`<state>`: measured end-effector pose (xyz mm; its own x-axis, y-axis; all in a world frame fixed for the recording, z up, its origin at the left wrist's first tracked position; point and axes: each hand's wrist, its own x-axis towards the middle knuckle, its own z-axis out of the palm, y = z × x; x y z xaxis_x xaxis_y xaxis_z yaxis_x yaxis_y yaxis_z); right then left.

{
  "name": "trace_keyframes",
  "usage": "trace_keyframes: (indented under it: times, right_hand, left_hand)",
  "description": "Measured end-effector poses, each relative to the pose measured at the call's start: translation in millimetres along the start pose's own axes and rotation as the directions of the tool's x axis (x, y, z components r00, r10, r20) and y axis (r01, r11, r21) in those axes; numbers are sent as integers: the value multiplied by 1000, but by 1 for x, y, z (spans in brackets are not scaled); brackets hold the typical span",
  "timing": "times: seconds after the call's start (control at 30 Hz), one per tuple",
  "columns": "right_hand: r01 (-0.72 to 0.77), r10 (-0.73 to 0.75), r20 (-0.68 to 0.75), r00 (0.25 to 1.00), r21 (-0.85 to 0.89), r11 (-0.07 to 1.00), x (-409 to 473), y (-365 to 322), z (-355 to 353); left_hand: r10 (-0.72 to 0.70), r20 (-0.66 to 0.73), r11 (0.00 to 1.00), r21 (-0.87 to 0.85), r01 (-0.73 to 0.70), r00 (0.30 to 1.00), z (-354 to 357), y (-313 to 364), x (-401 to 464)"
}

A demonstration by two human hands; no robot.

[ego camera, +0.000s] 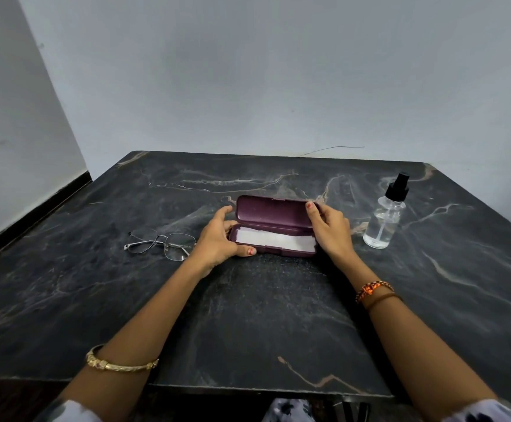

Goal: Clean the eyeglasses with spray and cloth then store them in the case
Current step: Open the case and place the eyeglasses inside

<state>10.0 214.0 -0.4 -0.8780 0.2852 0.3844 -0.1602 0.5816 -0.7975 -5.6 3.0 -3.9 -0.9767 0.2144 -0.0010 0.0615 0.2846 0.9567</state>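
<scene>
Left to right on the dark marble table [95, 300]: eyeglasses [162, 243] lie unfolded near the left side, lenses down-ish, untouched and just beside our left hand [217, 239]. Thin wire frame, so we judge them light, springy and easy to bend; lenses smudge and scratch, so best taken by the bridge or the temple hinges, not the glass. Left hand wraps the left end of the case [274, 228], thumb on the front edge of the base, fingers behind. Case is maroon hard plastic, open, lid standing up at the back; it looks rigid and light, and smooth enough to slide on the stone, hence the two-hand hold. White cloth [274, 239] lies flat inside the base: soft and limp, pinch a corner to lift it. Right hand [328, 228] grips the case's right end, thumb up on the lid corner. Spray bottle [385, 216] stands upright to the right, well clear of the hand; clear body partly filled, black pump top, probably top-heavy and tippy. We read no brand, label or writing on anything.
</scene>
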Motion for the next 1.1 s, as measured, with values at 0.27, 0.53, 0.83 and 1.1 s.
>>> trace_keyframes:
  times: [0.27, 0.53, 0.83, 1.1]
  right_hand:
    - [-48, 50, -14, 999, 105, 993, -11, -2, -5]
    - [71, -72, -117, 990, -18, 997, -15, -13, -7]
    - [691, -668, 203, 716, -345, 636, -55, -67, 36]
    - [689, -595, 350, 723, -429, 585, -62, -89, 91]
  left_hand:
    - [56, 14, 995, 85, -57, 998, 5, 4, -4]
    - [141, -58, 970, 206, -127, 988, 2, 17, -13]
    - [309, -324, 900, 404, -165, 894, -93, 24, -24]
    - [128, -266, 765, 639, 75, 956, -159, -29, -39]
